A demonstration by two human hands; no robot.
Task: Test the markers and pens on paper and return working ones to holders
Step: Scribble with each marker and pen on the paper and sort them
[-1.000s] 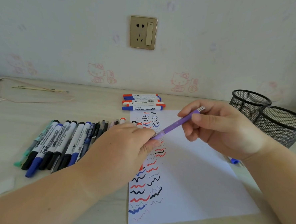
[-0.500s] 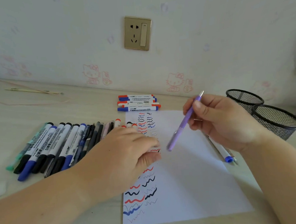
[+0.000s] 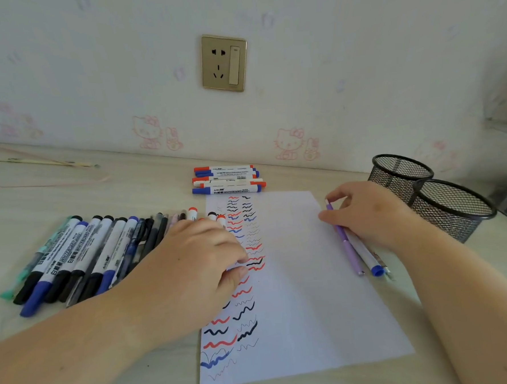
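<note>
Purple pen (image 3: 345,239) lies along the paper's (image 3: 305,277) right edge, long axis near-to-far, far end in the right hand's (image 3: 366,211) pinch. Pale desk (image 3: 127,181), wall socket (image 3: 224,63), two mesh holders (image 3: 452,209) right. Left hand (image 3: 196,254) rests flat, fingers relaxed, on the paper's left edge, well apart from the pen.

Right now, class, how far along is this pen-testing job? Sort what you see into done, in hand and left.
Done: the paper carries many red, black and blue test squiggles. In hand: the right hand pinches a purple pen at the sheet's right edge beside a blue-capped pen; the left hand presses the sheet. Left: the marker row lies out, and nothing shows inside either mesh holder.
</note>
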